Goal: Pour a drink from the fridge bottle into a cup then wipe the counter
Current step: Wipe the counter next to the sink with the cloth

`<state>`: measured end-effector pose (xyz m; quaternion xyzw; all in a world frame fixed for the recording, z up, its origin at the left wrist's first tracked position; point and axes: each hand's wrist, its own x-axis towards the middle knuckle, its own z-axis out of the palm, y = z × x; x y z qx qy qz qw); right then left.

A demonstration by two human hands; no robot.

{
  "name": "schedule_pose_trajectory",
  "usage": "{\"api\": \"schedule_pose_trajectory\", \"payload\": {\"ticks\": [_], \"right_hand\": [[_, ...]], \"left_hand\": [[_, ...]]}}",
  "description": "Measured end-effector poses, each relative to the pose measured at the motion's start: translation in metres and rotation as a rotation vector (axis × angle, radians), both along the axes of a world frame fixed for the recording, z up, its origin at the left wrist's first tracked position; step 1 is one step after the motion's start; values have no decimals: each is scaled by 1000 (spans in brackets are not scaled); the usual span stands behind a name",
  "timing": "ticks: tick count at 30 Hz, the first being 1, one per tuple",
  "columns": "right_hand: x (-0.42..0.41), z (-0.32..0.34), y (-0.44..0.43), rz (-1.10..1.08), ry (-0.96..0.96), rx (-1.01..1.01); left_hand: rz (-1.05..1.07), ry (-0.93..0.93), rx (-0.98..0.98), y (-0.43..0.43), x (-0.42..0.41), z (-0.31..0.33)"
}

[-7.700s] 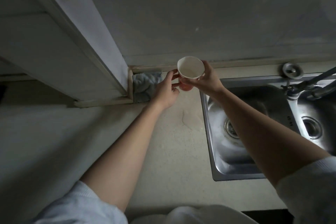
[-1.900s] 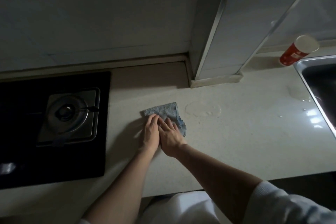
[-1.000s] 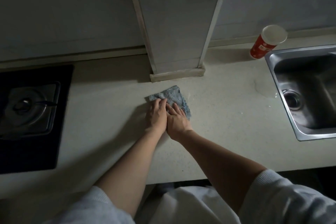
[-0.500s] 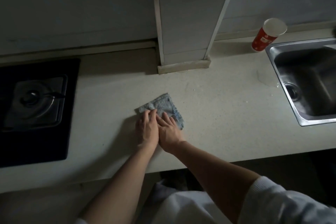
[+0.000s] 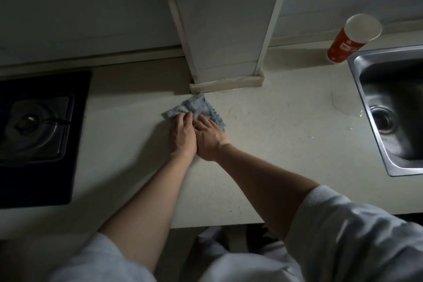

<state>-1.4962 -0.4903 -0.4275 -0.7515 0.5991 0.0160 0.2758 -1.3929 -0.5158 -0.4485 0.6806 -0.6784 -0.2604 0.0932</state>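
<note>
Head cam: both hands down flat on the cloth (image 5: 196,107), left hand (image 5: 183,135) and right hand (image 5: 209,138) side by side and touching, fingers out, pressing rather than gripping. The cloth lies mid-counter, with its far corner right at the base trim of the boxed column (image 5: 226,30).

Risks as I see them:
- Pushing further forward jams the cloth against that trim. It would bunch up and just smear.
- A wet-looking patch (image 5: 341,103) sits just beside the sink (image 5: 389,52), well apart from the cloth. Easy to miss in this light.
- Wiping toward it brings the arms near the cup (image 5: 350,39). It's a tall paper cup, upright at the back by the sink corner, and it looks tippy. One knock and the counter is wet again. Can't tell how full it is.
- A wide sweep to the left drags the cloth onto the hob (image 5: 39,126).

Surface: pale speckled counter (image 5: 286,155), smooth, with a slight sheen near the sink, so thin films will be hard to spot. Room is dim, with plain pale wall panels behind. The bottle is not in view.
</note>
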Motion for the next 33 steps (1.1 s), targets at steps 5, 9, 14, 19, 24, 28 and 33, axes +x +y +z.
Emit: {"api": "schedule_pose_trajectory", "payload": {"ticks": [5, 9, 14, 19, 24, 28, 33], "right_hand": [[-35, -1, 14, -40, -37, 1], [-50, 1, 37, -28, -60, 7], [-57, 2, 65, 7, -45, -3], [-54, 2, 104, -3, -40, -15], [-36, 4, 154, -44, -16, -21], [-18, 6, 194, -62, 8, -13], [-15, 6, 232, -90, 19, -21]], "left_hand": [[39, 43, 3, 11, -41, 5], [76, 3, 13, 33, -61, 10], [34, -220, -19, 69, -67, 12], [28, -179, 6, 104, -65, 14], [-12, -158, -58, 150, -47, 9], [-30, -138, -103, 189, -30, 7], [-84, -91, -75, 222, -29, 8]]}}
